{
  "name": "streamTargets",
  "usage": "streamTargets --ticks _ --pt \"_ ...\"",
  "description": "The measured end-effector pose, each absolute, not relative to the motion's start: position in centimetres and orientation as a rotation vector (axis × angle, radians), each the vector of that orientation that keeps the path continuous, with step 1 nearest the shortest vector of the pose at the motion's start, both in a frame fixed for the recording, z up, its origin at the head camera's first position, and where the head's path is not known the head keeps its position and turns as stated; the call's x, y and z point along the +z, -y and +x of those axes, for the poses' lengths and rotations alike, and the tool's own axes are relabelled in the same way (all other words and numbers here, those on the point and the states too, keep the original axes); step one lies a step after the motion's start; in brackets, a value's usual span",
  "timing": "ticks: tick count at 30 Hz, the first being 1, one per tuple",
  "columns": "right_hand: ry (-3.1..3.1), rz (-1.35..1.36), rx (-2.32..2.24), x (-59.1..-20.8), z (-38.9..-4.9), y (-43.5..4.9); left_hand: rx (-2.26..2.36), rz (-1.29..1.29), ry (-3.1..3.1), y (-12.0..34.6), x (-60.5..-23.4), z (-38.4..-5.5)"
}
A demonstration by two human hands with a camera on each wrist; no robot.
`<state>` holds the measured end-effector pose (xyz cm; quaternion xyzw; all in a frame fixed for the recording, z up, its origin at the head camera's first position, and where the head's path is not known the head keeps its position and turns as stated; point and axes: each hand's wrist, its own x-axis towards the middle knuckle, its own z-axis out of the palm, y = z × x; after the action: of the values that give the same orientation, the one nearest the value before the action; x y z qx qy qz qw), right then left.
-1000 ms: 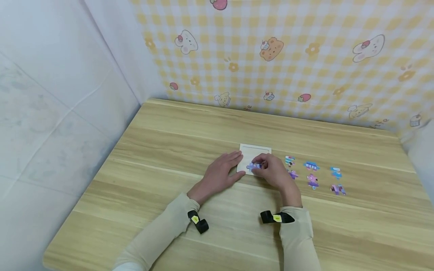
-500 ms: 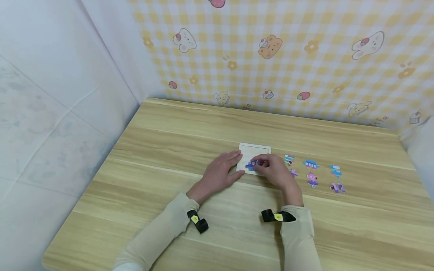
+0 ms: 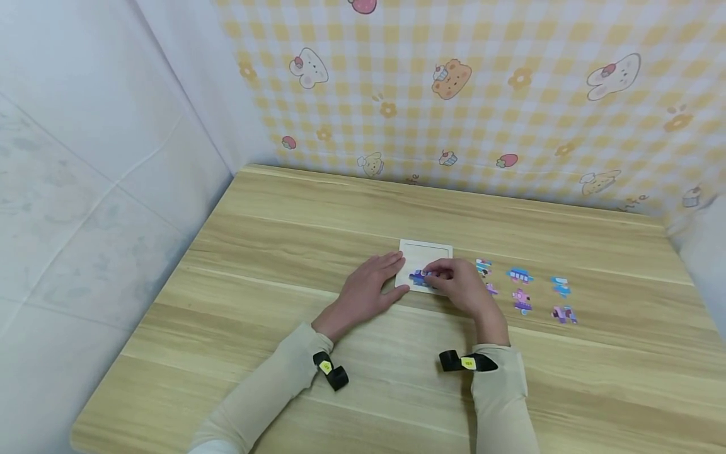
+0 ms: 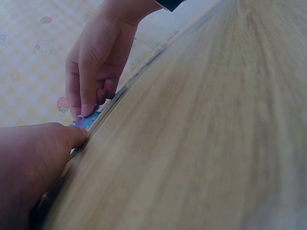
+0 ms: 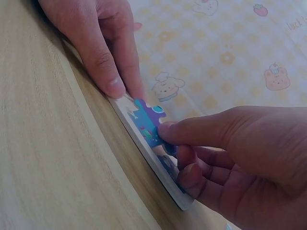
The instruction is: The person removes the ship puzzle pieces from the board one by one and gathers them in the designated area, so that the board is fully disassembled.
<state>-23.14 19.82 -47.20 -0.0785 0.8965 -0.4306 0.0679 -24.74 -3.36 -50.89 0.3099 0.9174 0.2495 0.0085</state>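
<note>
A pale square puzzle tray (image 3: 428, 248) lies flat at mid-table. My left hand (image 3: 368, 288) rests at its left side, fairly straight fingers and thumb touching the border. In the lower part of the tray is a blue and purple jigsaw piece (image 5: 148, 125), which also shows as a small patch (image 3: 418, 277) in the head view. My right hand (image 3: 462, 287) pinches this piece at its right end, thumb on top. The right fingers hide part of it. In the left wrist view the piece (image 4: 88, 120) shows beneath the right fingertips.
Several loose jigsaw pieces lie right of the tray: a blue one (image 3: 520, 275), a pink and purple one (image 3: 522, 302), another blue one (image 3: 561, 287) and a purple one (image 3: 564, 314). A checked cloth (image 3: 391, 82) hangs behind the wooden table (image 3: 272, 252).
The right hand has shifted the piece slightly toward the tray's lower left and its thumb and fingers have moved a little over it. The left hand stays at the tray's edge.
</note>
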Motion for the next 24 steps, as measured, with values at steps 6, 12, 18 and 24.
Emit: streamTargets --ticks 6,12,18,24 --pt "-2.693 -0.252 -1.334 -47.1 -23.1 -19.9 0.779 0.970 -2.861 3.3 -50.7 -24.7" --pt "-2.697 -0.245 -1.349 -47.2 -23.0 -20.1 0.783 0.971 -2.854 3.2 -50.4 -24.6" --pt "-2.686 -0.201 -1.396 -46.8 -22.7 -20.4 0.801 0.972 -2.855 3.3 -50.5 -24.6" --pt "-2.758 -0.235 -1.334 -45.9 -21.1 -22.6 0.809 0.977 -2.846 3.6 -50.6 -24.6"
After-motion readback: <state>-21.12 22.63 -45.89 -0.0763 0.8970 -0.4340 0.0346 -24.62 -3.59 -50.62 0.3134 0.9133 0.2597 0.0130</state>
